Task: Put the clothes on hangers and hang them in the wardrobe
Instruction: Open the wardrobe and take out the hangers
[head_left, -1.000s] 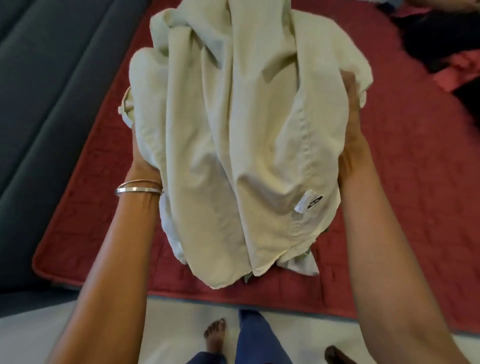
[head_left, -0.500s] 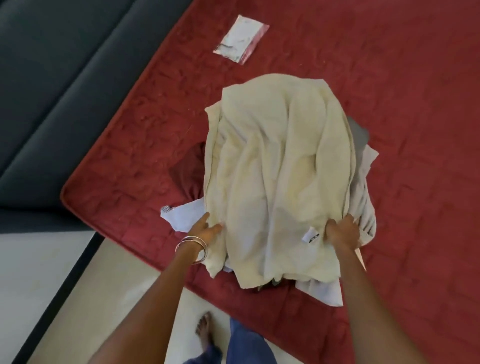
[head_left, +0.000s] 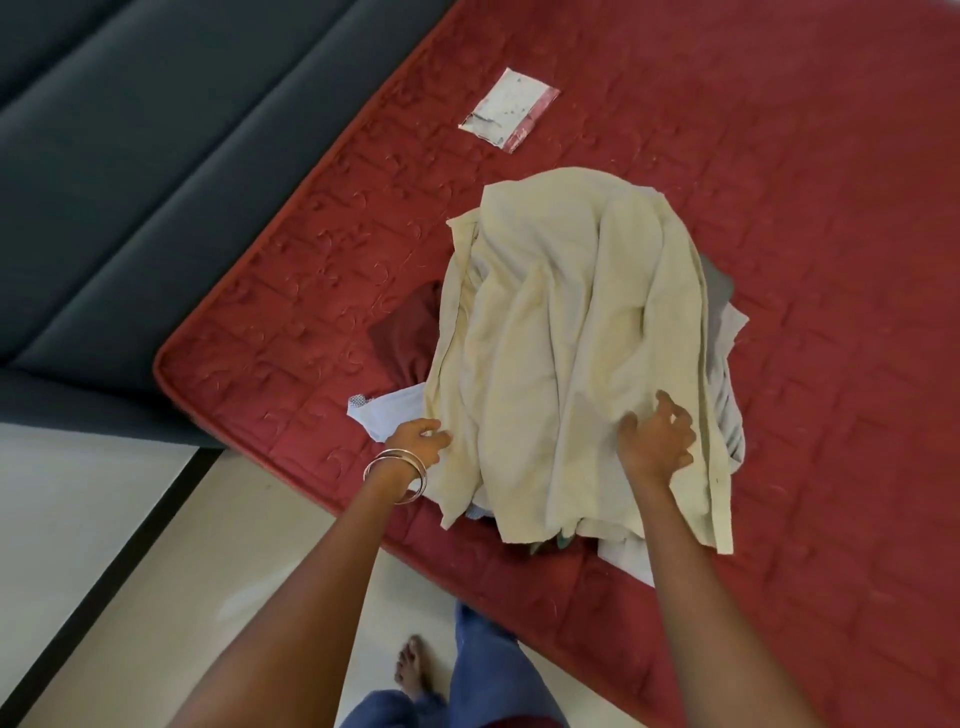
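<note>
At 9 o'clock of the view a dark grey sofa (head_left: 130, 156) runs beside the red mattress (head_left: 779, 260), with pale floor (head_left: 78, 519) below it.

The left hand (head_left: 418, 441), with 2 bangles (head_left: 397, 475) at its wrist, now rests at the 8 o'clock edge of the clothes pile (head_left: 582, 353), fingers relaxed and gripping nothing; a white garment corner (head_left: 384, 413) pokes out just at its 10 o'clock, and a maroon piece (head_left: 410, 332) lies further up.

1 second ago both hands held the cream garment (head_left: 571, 312) up in the air; half a second ago they were setting it down, each pinching an edge. Now it lies draped over the pile on the mattress and both hands have let go. My reading is that the clothes have only been set down for sorting: no hanger is in view, so nothing is hung yet.

The right hand (head_left: 657, 441) hovers at the pile's 5 o'clock side, fingers spread and loosely curled, holding nothing. Grey and white cloth (head_left: 724, 364) shows at the pile's 3 o'clock.

At 12 o'clock a small white-and-red packet (head_left: 509, 111) lies apart on the mattress; its print is too small to read. The garment's label seen earlier is hidden now.
</note>
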